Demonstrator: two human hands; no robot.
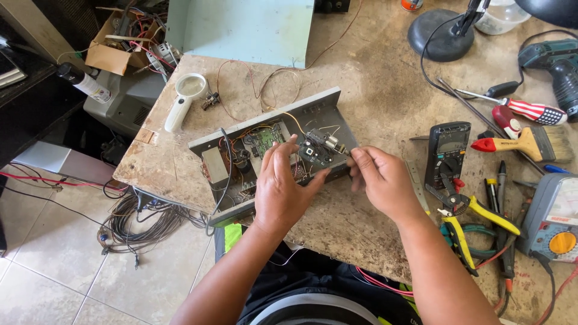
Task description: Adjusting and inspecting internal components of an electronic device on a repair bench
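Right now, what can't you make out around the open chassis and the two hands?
Head view:
- Small mechanical module: left hand hides its underside.
- Right hand grip: fingertip contact too small to tell.
- Open grey metal chassis: near-side boards covered by the left hand.
- Green cordless drill: cut by right edge.

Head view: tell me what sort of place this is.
Probably an electronics repair bench: an opened chassis with circuit boards under both hands, a multimeter, and pliers on a worn worktop.

We see bright, even daylight; soft short shadows under our hands on worn mottled stone-topped desk (373, 90). Focus sharp throughout, no glare. Wide lens bends edges slightly.
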